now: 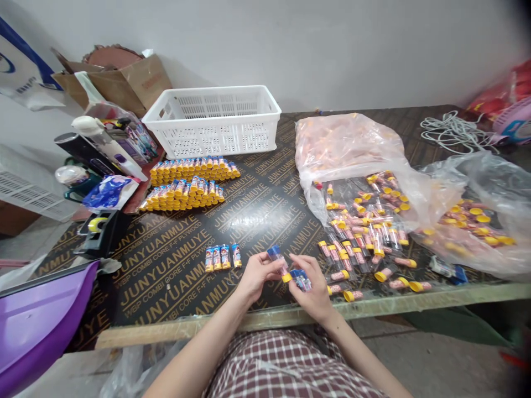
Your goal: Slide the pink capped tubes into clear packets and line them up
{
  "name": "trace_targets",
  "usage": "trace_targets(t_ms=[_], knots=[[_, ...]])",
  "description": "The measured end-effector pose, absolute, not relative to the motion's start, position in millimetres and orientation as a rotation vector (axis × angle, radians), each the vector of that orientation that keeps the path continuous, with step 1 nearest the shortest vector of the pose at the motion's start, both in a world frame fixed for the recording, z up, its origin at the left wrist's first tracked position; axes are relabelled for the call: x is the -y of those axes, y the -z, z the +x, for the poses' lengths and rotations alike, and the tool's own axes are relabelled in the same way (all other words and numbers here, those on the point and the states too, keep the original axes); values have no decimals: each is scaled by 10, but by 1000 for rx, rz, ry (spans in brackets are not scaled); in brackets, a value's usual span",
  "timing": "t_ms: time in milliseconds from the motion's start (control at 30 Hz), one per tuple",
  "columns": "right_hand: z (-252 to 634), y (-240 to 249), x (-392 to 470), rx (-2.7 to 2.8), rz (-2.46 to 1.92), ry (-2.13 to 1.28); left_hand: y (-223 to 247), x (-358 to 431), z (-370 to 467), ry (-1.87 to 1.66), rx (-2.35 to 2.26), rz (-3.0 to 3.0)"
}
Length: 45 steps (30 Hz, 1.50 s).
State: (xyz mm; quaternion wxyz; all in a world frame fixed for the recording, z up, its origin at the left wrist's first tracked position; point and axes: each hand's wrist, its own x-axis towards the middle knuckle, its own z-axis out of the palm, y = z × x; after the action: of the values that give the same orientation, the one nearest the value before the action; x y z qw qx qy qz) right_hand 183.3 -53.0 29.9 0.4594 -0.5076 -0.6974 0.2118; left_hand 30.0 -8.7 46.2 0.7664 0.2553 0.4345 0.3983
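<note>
Near the table's front edge, my left hand (258,276) pinches a small clear tube (279,263) with a blue upper end and a yellow cap at the bottom. My right hand (312,288) is curled close beside the cap, with small blue printed labels (301,279) between its thumb and fingers; whether it also touches the tube I cannot tell. To the left, a short row of blue-labelled tubes (224,257) lies on the dark board. Many unlabelled pink-filled tubes (357,237) with yellow caps are strewn to the right.
Stacked labelled tubes (186,190) lie before a white plastic basket (219,135). A large clear bag (348,146) of tubes sits at the back right, another bag (493,188) beyond. On the left are a tape dispenser (97,232) and a purple bin (45,315).
</note>
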Motion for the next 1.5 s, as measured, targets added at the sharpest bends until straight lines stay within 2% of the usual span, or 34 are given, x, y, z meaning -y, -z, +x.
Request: trace_targets(t_ms=[300, 733, 967, 1067, 1200, 1333, 1500], knots=[[1925, -358, 461, 1842, -1036, -858, -536, 208, 320, -634, -913, 669], [1872, -255, 502, 1689, -1005, -943, -506, 248, 308, -640, -916, 641], [1841, -373, 475, 1778, -1005, -974, -539, 215, 226, -689, -947, 696], [1972, -431, 359, 1856, -1111, -849, -534, 74, -105, -824, -1150, 821], [2425, -269, 132, 1778, -1505, -367, -447, -86, -835, -1051, -1738, 999], [2830, 72, -39, 1858, -1862, -32, -291, -58, -1383, -887, -2153, 1149], [2877, 165, -91, 2025, -1976, 86, -225, -45, -1483, -543, -2354, 1318]])
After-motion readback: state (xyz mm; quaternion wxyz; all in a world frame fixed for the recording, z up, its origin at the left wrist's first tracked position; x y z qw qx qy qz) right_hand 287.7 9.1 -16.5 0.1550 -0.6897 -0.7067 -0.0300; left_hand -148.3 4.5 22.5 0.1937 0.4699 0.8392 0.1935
